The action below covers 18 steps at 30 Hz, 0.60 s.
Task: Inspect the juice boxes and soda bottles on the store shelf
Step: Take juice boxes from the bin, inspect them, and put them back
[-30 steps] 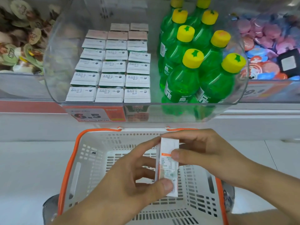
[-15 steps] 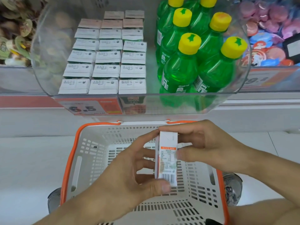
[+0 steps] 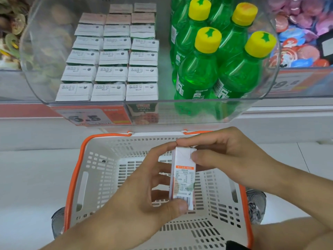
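A shopper holds one juice box (image 3: 182,179) upright over a white basket (image 3: 100,170), long axis vertical, label panel and barcode turned toward the eyes for reading. The left hand (image 3: 137,206) pinches its base, the right hand (image 3: 228,156) its top. Soda bottles (image 3: 207,69) wait on the shelf.

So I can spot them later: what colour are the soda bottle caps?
Yellow caps with a green star-like mark, clearest in the head view.

A clear curved shelf bin (image 3: 34,51) holds white-topped juice boxes (image 3: 111,73) in three rows at its left and green soda bottles (image 3: 212,69) with yellow caps at its right
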Each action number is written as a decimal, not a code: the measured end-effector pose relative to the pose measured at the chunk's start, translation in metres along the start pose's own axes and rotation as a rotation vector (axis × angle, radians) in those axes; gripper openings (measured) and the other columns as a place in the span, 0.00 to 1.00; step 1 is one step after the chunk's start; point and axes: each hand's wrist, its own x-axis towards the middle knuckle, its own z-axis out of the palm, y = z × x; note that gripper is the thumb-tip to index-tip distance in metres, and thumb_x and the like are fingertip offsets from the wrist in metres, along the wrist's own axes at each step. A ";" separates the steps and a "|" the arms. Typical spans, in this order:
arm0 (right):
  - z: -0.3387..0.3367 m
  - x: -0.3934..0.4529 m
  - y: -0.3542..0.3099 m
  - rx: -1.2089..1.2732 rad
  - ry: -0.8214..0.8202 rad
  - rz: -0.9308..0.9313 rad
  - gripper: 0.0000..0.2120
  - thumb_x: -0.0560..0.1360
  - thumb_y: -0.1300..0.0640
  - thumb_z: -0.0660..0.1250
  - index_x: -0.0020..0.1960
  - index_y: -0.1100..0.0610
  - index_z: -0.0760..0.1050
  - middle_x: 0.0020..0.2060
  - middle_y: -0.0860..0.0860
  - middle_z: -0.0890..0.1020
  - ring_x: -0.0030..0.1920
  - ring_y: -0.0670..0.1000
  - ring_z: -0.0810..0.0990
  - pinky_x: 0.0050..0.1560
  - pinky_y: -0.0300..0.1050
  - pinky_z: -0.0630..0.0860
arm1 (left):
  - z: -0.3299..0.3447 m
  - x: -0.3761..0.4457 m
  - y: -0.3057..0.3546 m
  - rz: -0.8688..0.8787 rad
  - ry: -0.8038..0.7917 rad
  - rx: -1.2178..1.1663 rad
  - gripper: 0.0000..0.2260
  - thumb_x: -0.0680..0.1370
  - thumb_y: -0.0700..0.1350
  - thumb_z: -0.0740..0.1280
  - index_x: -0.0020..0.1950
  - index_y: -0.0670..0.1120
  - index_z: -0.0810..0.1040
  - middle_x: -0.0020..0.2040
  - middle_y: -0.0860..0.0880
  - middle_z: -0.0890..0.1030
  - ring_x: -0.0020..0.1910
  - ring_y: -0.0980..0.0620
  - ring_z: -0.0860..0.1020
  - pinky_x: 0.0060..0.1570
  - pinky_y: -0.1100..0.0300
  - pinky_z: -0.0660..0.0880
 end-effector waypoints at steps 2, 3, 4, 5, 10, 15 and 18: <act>0.001 -0.001 -0.001 -0.071 0.038 -0.039 0.12 0.74 0.66 0.73 0.55 0.54 0.85 0.50 0.49 0.87 0.51 0.49 0.86 0.51 0.47 0.83 | 0.000 -0.001 0.003 0.015 -0.007 0.023 0.35 0.71 0.42 0.74 0.69 0.70 0.65 0.60 0.54 0.79 0.59 0.51 0.80 0.54 0.59 0.78; 0.002 -0.001 -0.002 -0.089 0.059 -0.051 0.13 0.72 0.63 0.76 0.54 0.52 0.85 0.50 0.47 0.87 0.51 0.49 0.86 0.51 0.50 0.83 | 0.000 -0.002 0.005 0.024 0.005 0.038 0.34 0.72 0.44 0.74 0.69 0.71 0.65 0.63 0.57 0.78 0.61 0.54 0.79 0.55 0.62 0.78; 0.003 -0.001 -0.003 -0.098 0.081 -0.064 0.14 0.69 0.60 0.77 0.53 0.51 0.86 0.50 0.46 0.87 0.50 0.48 0.85 0.50 0.51 0.83 | 0.001 -0.003 0.006 0.045 0.035 0.081 0.32 0.73 0.48 0.74 0.69 0.72 0.64 0.66 0.59 0.75 0.64 0.57 0.76 0.57 0.64 0.77; 0.004 -0.001 -0.003 -0.095 0.099 -0.076 0.15 0.66 0.58 0.77 0.52 0.50 0.86 0.49 0.47 0.87 0.50 0.49 0.85 0.48 0.52 0.83 | 0.001 -0.003 0.006 0.076 0.084 0.172 0.31 0.73 0.54 0.73 0.70 0.72 0.63 0.68 0.62 0.71 0.66 0.61 0.73 0.59 0.65 0.75; 0.013 -0.007 -0.002 -0.100 0.114 -0.130 0.21 0.60 0.56 0.85 0.51 0.48 0.85 0.43 0.50 0.86 0.40 0.54 0.87 0.44 0.51 0.85 | 0.000 -0.001 0.005 0.191 0.303 0.448 0.27 0.69 0.63 0.72 0.67 0.70 0.70 0.60 0.64 0.75 0.58 0.62 0.77 0.54 0.65 0.76; 0.023 -0.006 0.005 -0.059 0.177 -0.089 0.20 0.58 0.43 0.79 0.48 0.47 0.84 0.44 0.47 0.84 0.47 0.46 0.82 0.43 0.42 0.82 | -0.004 -0.003 0.005 0.153 0.334 0.337 0.25 0.71 0.42 0.77 0.60 0.67 0.77 0.55 0.62 0.81 0.57 0.60 0.80 0.60 0.58 0.75; 0.025 -0.004 0.004 -0.150 0.108 0.031 0.19 0.62 0.36 0.73 0.48 0.45 0.83 0.48 0.43 0.85 0.52 0.42 0.83 0.53 0.47 0.82 | -0.006 -0.003 0.006 0.167 0.317 0.313 0.24 0.73 0.41 0.75 0.60 0.66 0.77 0.57 0.63 0.81 0.59 0.62 0.79 0.59 0.66 0.74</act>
